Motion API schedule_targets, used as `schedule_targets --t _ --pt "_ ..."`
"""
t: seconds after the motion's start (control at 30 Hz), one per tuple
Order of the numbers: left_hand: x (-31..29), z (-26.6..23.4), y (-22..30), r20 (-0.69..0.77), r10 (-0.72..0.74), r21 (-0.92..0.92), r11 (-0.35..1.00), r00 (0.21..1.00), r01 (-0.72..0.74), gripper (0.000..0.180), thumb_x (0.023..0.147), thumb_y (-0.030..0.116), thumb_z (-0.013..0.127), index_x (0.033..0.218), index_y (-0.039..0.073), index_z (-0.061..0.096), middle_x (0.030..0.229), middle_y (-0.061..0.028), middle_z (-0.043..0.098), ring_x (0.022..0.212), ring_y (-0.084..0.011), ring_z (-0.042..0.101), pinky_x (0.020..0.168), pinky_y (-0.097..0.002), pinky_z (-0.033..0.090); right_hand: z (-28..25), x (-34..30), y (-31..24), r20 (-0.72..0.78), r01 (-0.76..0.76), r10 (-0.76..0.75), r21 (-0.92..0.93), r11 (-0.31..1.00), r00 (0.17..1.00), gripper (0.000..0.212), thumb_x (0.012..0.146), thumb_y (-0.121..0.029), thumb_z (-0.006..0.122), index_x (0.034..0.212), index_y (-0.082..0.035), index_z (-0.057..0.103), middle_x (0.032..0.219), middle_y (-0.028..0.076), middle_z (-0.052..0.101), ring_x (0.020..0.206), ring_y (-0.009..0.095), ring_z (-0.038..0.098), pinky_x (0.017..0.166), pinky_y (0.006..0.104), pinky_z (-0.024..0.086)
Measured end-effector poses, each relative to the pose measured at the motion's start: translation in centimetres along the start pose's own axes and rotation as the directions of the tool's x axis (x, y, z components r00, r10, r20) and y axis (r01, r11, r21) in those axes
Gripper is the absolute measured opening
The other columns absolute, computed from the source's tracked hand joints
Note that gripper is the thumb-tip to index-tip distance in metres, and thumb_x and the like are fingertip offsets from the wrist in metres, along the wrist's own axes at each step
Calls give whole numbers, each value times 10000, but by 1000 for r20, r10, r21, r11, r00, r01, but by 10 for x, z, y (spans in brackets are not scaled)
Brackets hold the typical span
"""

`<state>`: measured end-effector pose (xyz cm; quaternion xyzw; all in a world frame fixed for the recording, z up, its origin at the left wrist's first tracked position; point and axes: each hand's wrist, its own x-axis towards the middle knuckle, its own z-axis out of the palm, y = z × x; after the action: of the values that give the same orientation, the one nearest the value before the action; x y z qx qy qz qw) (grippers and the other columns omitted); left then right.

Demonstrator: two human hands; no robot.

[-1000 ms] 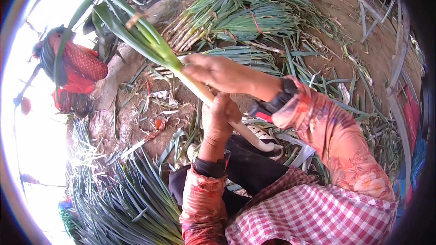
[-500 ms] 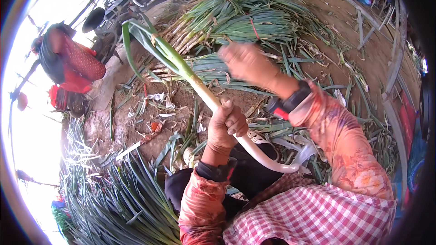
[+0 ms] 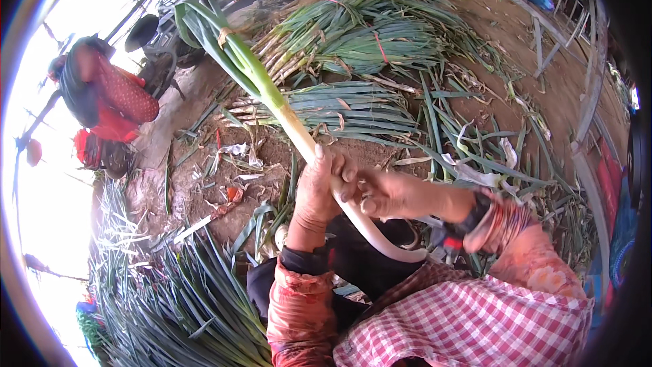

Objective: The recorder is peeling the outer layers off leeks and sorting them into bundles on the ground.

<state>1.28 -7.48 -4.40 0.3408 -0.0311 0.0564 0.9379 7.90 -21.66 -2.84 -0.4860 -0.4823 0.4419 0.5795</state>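
Observation:
A long green onion slants across the middle, its green top up to the far left and its white end curving down toward my lap. My left hand is wrapped round the white stalk at mid-length. Right beside it, my right hand has its fingers curled against the same stalk, just below the left one's fingers. The right fingertips are slightly blurred and partly hidden, but they look pinched on the stalk. The white end lies over my dark trousers, next to a red-and-white checked cloth.
Tied bundles of green onions lie on the earth floor ahead, with a loose row nearer. A dense heap stands at the lower left. Peeled leaves litter the right side. A metal frame and a parked motorbike edge the area.
My right hand has come down and back from over the bundles to the stalk beside my left hand. The left hand and the onion have shifted slightly up and left. More pale peelings lie at right.

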Motion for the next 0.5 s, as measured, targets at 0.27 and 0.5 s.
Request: schedule_targets --t 0.27,0.5 --pt "5 1 35 -376 306 88 951 875 -295 320 842 337 429 1012 66 444 926 -87 513 820 -237 523 703 -361 447 28 -17 26 -375 -224 49 -439 870 926 264 786 -259 537 873 -17 477 628 127 526 570 278 530 505 336 399" --pt "-2 -11 38 -382 388 -66 894 839 -443 292 785 139 464 1069 75 435 865 -75 492 775 -210 477 717 -356 414 28 -14 38 -425 -270 -17 -604 750 905 238 773 -239 545 880 -36 482 630 171 511 582 336 518 496 362 384"
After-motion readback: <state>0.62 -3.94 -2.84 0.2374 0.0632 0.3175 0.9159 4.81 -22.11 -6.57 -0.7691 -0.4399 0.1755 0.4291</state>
